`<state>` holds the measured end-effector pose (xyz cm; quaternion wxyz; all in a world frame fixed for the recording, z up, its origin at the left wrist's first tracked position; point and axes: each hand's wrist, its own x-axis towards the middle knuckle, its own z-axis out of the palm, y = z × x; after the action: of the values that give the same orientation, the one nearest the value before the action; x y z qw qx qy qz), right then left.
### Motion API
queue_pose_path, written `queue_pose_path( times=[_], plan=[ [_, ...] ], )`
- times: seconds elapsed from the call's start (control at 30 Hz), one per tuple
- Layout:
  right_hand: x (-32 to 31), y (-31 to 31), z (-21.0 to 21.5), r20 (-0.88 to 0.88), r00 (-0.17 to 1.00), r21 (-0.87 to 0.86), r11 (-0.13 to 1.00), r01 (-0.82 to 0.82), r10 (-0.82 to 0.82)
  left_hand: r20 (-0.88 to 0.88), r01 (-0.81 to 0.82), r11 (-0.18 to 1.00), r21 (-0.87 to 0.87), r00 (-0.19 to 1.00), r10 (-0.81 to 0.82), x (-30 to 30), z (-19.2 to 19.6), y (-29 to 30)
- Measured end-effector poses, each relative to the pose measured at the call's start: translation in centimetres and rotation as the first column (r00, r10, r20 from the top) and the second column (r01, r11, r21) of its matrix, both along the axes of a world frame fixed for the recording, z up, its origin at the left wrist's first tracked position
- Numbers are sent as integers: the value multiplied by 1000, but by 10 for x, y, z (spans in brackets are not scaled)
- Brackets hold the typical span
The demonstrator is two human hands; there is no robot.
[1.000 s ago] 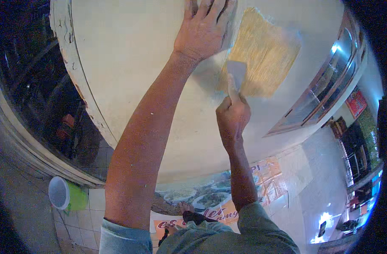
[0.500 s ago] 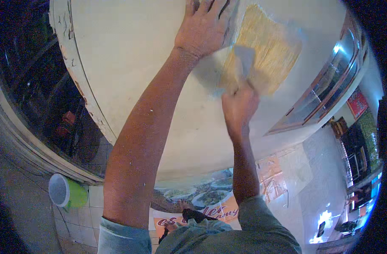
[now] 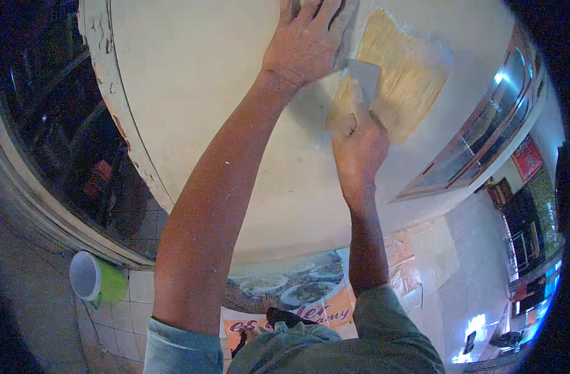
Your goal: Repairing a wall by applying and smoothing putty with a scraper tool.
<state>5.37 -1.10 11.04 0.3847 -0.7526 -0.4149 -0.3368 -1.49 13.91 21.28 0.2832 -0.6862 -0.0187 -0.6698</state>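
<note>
2 bare hands in view, both at a broad cream-painted panel (image 3: pixel 191 93). Left hand (image 3: pixel 307 47) lay palm-down on the panel, fingers spread wide, holding nothing; fingertips cut off by the top edge. Right hand (image 3: pixel 362 146) had a narrow grip, closed on a flat grey scraper with a broad straight-ended blade (image 3: pixel 368 71), index finger extended along it. Handle mostly hidden in the fist. Scraper sat over the left part of a streaky yellow-tan patch (image 3: pixel 410 78) on the panel, just right of the left hand; blade contact: cannot tell. Panel's left edge had chipped paint. Lime-green bucket with a pale interior (image 3: pixel 113 283) stood at lower left; colourful printed banner (image 3: pixel 338 311) lay on the floor below.
</note>
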Motion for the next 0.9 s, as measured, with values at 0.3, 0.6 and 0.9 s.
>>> queue_pose_path(
  times=[0.3, 0.6, 0.9],
  plan=[
    [13, -10, -37, 50, 999, -86, 996, -7, 12, -19, -200, 980, -27, 980, 199, 4, -6, 0],
    [13, -4, -15, -6, 1000, -66, 997, -27, 27, 30, -123, 992, 16, 992, 122, 3, -3, 2],
    [7, 1, 28, 105, 994, 74, 997, -12, 4, 1, -42, 999, -19, 999, 43, 4, 0, 3]
  ],
)
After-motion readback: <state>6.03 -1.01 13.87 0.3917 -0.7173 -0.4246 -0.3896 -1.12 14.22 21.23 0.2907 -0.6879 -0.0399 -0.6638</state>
